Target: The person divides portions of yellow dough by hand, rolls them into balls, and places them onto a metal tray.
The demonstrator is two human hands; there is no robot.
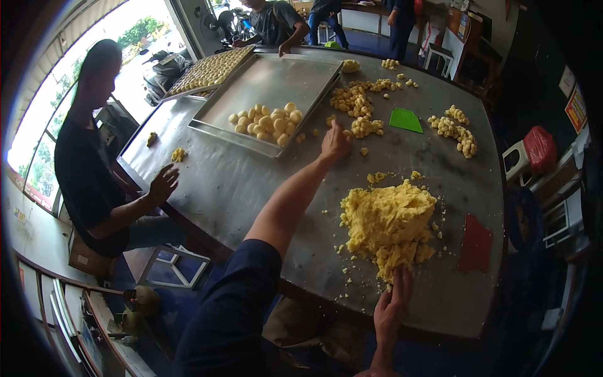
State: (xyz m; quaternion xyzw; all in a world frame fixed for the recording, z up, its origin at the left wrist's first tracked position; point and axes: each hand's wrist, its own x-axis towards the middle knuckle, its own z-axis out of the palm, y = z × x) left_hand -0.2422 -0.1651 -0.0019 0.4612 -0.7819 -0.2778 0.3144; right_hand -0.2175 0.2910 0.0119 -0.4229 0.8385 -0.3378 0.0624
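My left hand [335, 141] reaches across the steel table to small dough pieces right of the tray, fingers closed on what looks like a small dough piece. My right hand [392, 295] grips the crumbly lower edge of a big mound of yellow dough [388, 220], fingertips partly hidden in it. Clusters of small dough balls [352, 100] lie beyond my left hand, with another group [455, 129] at the right. A metal tray [251, 75] holds several pale round balls [264, 125]. A green scraper [406, 120] lies beside the clusters; a red scraper [475, 245] lies right of the mound.
A co-worker [91, 176] stands at the table's left, hand [162, 185] raised; another [276, 25] stands at the far side. A filled tray [207, 69] sits back left. A white stool [516, 163] with a red bag [539, 147] stands beyond the table's right edge [496, 188].
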